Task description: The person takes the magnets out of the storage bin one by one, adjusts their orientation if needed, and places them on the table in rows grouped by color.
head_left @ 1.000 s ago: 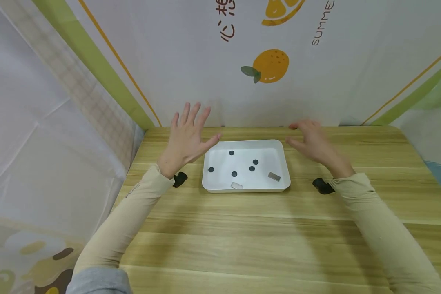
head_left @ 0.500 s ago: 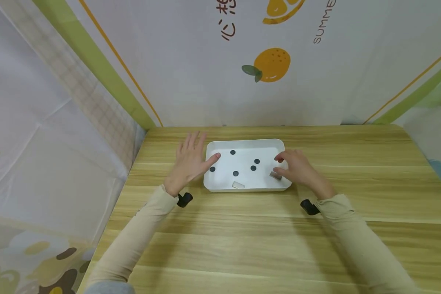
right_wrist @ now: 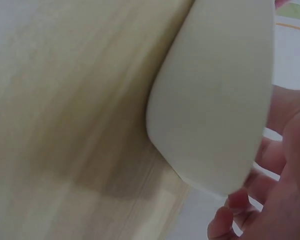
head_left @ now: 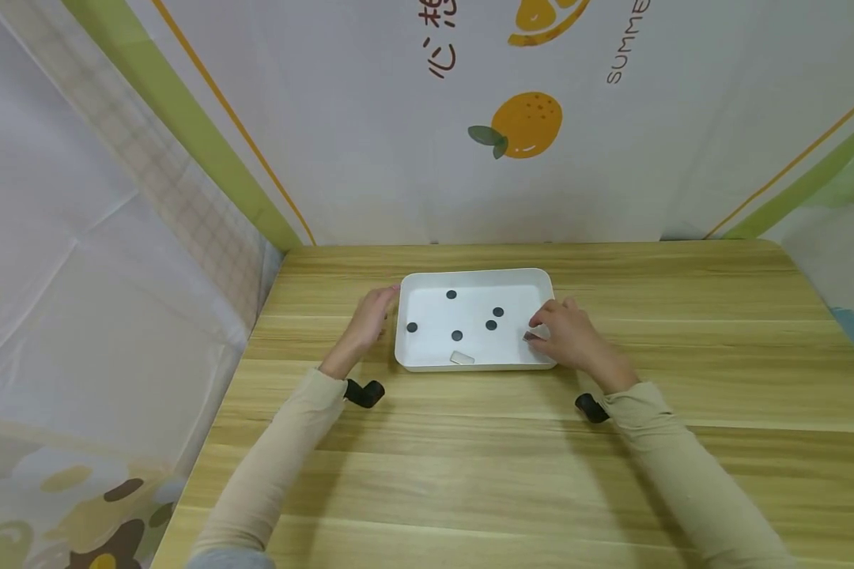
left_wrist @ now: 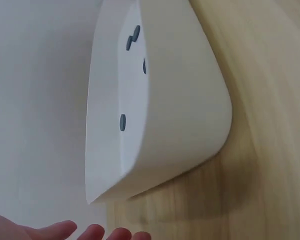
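A shallow white tray [head_left: 427,278] holds several black discs [head_left: 457,336] and two small rectangular metal blocks. One pale block [head_left: 462,358] lies by the tray's near wall. My right hand [head_left: 572,336] reaches over the tray's right wall, thumb and index finger at the other, greyer block [head_left: 529,337], which is mostly hidden; whether they pinch it I cannot tell. My left hand [head_left: 366,325] is beside the tray's left wall. In the left wrist view its loosely bent fingertips [left_wrist: 92,231] are apart from the wall and hold nothing.
The tray stands on a wood-grain table [head_left: 470,458], near its back edge. A white cloth with printed fruit [head_left: 527,125] hangs behind it, and another cloth [head_left: 114,237] hangs at the left. A black wrist mount [head_left: 365,393] sticks out beneath my left wrist.
From above the table, my left hand has come down beside the tray, its spread fingers drawn together. My right hand has moved left and down into the tray, to the greyer metal block.
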Available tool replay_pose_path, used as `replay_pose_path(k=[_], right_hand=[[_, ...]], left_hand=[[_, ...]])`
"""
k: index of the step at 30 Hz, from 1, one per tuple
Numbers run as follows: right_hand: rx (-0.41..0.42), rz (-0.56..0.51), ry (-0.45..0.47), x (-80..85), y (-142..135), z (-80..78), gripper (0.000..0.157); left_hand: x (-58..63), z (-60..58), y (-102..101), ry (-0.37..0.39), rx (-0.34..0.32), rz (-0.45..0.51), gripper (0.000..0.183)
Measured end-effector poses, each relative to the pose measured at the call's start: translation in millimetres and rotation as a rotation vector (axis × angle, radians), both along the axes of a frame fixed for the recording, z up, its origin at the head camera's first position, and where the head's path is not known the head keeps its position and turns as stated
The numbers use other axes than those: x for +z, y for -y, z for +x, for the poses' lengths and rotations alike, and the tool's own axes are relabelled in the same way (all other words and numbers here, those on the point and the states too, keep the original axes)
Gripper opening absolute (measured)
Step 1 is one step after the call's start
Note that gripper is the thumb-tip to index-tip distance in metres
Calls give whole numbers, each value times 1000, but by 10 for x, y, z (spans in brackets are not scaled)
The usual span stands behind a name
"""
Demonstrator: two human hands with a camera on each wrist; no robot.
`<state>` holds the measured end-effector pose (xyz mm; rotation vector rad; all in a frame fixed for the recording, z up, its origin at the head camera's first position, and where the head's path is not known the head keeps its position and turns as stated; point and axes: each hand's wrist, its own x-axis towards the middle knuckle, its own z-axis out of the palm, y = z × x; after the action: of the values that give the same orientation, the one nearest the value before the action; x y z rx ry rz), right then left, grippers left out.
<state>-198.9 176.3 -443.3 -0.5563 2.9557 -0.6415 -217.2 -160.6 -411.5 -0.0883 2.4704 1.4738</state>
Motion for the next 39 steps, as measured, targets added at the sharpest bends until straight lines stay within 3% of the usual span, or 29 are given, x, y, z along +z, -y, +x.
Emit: replay_pose_path(k=[5,8,15,24,39], right_hand=[[-21,13,5,-3,21,23,19],[-50,22,22,5,31,30,18],[-89,58,61,-3,8,40,17],[-82,53,84,-28,4,44,12],[-118,-9,76,-81,49,20,9]], left_hand=[[-47,-42,-2,199,164,173,68],[-84,-62,-3,257,195,244,59],[-154,-35,37,335,140,339,47],[-242,-72,187,417,-19,362,45],[-313,-155,252,476,-5,391,49]])
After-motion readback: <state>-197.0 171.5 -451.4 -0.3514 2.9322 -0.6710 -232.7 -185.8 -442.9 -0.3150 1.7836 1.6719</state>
